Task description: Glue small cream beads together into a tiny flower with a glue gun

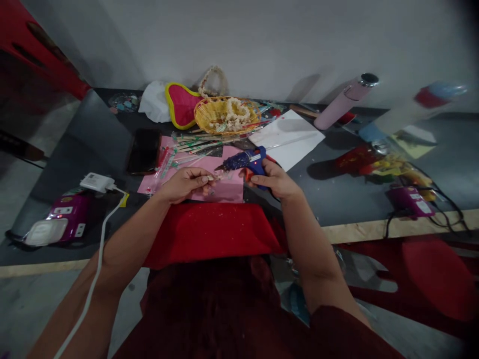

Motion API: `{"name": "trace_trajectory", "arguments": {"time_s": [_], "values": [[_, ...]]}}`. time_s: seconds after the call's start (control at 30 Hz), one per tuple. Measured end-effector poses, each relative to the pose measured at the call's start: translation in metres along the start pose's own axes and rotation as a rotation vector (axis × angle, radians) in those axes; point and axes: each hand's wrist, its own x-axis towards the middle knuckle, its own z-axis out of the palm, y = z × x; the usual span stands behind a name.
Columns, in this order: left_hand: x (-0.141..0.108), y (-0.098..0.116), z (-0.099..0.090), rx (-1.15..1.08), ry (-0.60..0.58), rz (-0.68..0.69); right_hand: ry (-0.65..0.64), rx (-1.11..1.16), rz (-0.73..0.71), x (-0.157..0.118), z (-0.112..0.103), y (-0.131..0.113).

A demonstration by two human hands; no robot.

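Observation:
My right hand (275,178) is wrapped round the handle of a blue glue gun (241,160), its nozzle pointing left. Just left of the nozzle, my left hand (187,184) pinches a small pale piece (210,178), too small to make out in detail. Both hands are above pink paper (232,188) on the dark table. Behind them, thin sticks in clear wrapping (194,142) lie beside a yellow woven basket (209,110), which holds a cream beaded string (237,115).
A phone (144,151) and white charger (96,182) lie left, near a purple power box (69,214). White paper (290,137) and a pink bottle (342,103) are behind on the right. Another purple box (410,201) with cables sits far right. A white cable crosses my left forearm.

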Motion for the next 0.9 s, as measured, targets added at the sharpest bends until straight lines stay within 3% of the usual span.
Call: {"name": "trace_trajectory", "arguments": {"time_s": [0.33,0.9], "values": [[-0.0003,0.0017,-0.0018,0.004,-0.019,0.014,-0.177,-0.039,0.033,0.0012,-0.0074,0.0068],[-0.0005,0.0014,-0.0016,0.007,-0.013,0.008,-0.192,-0.084,0.019,0.0016,-0.0074,0.0081]]}}
